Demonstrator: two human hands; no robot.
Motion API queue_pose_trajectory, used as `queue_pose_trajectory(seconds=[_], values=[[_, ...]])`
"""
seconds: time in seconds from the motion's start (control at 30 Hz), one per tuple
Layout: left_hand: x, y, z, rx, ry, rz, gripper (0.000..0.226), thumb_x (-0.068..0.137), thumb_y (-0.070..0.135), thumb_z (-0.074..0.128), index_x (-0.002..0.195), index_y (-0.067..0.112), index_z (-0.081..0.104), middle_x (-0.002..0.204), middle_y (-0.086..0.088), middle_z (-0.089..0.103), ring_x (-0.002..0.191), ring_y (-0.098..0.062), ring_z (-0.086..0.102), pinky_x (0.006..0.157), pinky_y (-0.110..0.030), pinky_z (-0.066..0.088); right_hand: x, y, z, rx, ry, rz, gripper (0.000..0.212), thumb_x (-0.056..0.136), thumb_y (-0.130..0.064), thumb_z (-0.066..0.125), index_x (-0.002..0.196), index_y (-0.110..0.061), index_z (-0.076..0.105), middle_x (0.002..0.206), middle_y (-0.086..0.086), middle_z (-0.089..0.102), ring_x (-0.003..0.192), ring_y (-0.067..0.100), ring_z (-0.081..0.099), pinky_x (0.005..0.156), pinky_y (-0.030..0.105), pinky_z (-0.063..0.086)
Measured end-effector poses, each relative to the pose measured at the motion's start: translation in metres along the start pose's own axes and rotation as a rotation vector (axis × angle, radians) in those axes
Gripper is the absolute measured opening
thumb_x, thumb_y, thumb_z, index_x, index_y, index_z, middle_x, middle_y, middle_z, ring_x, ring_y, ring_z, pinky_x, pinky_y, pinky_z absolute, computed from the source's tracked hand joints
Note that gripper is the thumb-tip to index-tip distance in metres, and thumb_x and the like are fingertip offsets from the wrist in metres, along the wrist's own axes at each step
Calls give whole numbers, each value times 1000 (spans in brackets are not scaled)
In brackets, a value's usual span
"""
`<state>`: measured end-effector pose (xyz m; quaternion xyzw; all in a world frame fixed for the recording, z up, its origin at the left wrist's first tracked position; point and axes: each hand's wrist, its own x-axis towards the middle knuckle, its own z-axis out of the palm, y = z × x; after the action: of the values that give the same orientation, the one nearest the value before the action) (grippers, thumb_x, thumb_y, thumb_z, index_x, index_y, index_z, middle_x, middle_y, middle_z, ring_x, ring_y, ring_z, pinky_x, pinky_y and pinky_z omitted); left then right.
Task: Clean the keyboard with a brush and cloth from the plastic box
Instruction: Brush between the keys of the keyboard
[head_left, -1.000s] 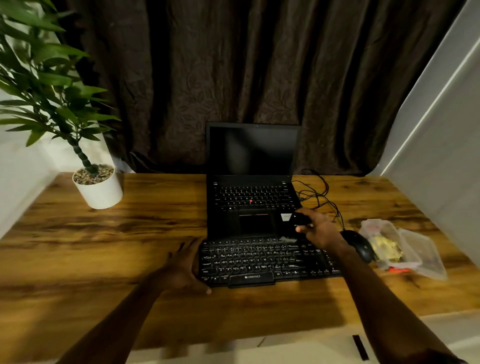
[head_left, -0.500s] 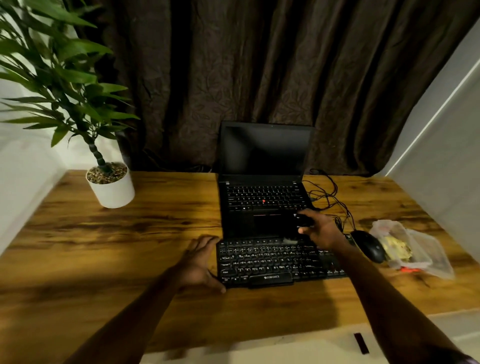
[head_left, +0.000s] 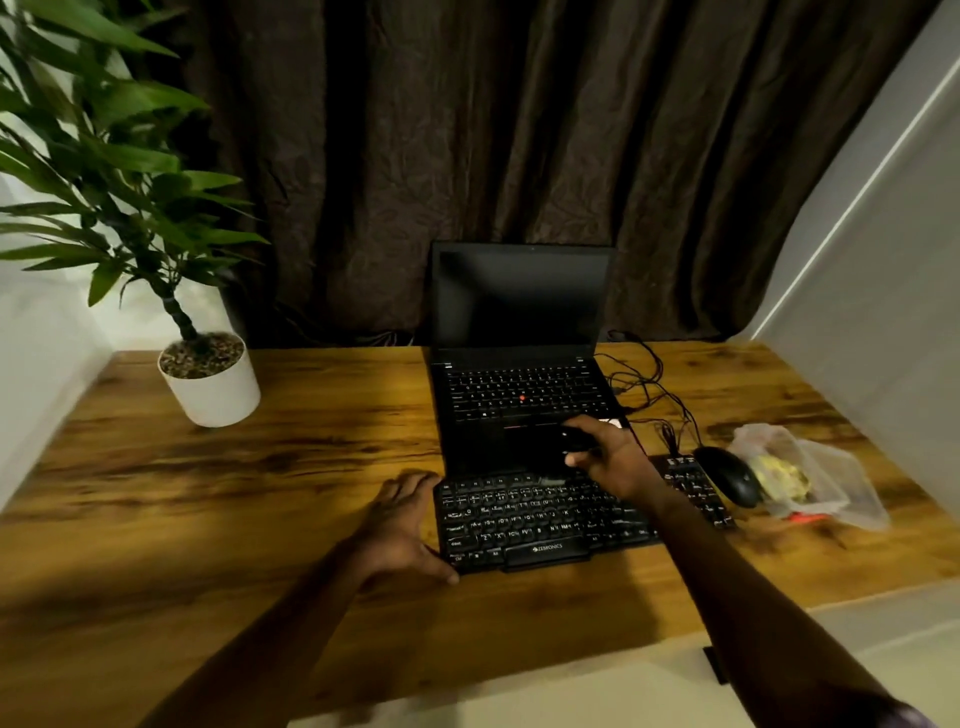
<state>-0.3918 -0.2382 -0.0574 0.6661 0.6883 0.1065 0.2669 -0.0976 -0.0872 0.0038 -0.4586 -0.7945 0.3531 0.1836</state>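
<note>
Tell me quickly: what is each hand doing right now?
Left hand: open, braced against the keyboard's left edge.
Right hand: gripping the dark brush over the keyboard.

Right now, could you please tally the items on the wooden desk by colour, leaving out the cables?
Black: 4 (open black laptop, flat black keyboard, rounded black mouse, small black brush gripped by the right hand)
White: 1 (round white plant pot)
Clear: 1 (clear plastic box)
Total: 6
</note>
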Motion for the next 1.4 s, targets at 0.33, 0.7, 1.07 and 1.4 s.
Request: queue_pose_trajectory(seconds=[0.33,0.7,1.07,1.4], values=[[-1,2,2,-13,16,-18,143,42,68,87,157,27,13,157,9,15,144,-23,16,119,-33,21,-9,20,-28,-60,116,92,52,87,5,68,118,-36,59,120,4,64,110,23,64,86,31,59],[1,-2,5,-9,17,-8,142,43,69,86,157,28,12,158,9,14,144,-22,14,119,-32,20,26,-45,58,-58,-84,-77,48,88,-1,67,122,-33,61,119,8,62,108,21,63,86,36,61],[2,-4,5,-1,18,-11,145,39,74,83,157,28,12,156,11,16,142,-20,17,117,-31,23,32,-34,39,-230,-99,20,51,91,-21,68,127,-52,50,115,8,55,92,22,64,78,39,63],[0,-4,5,-37,-44,-74,165,21,89,64,158,23,-1,163,5,0,150,-28,-4,123,-42,12,44,-87,102,-121,-165,-136,47,89,-10,68,122,-42,58,110,5,67,91,18,69,72,27,61]])
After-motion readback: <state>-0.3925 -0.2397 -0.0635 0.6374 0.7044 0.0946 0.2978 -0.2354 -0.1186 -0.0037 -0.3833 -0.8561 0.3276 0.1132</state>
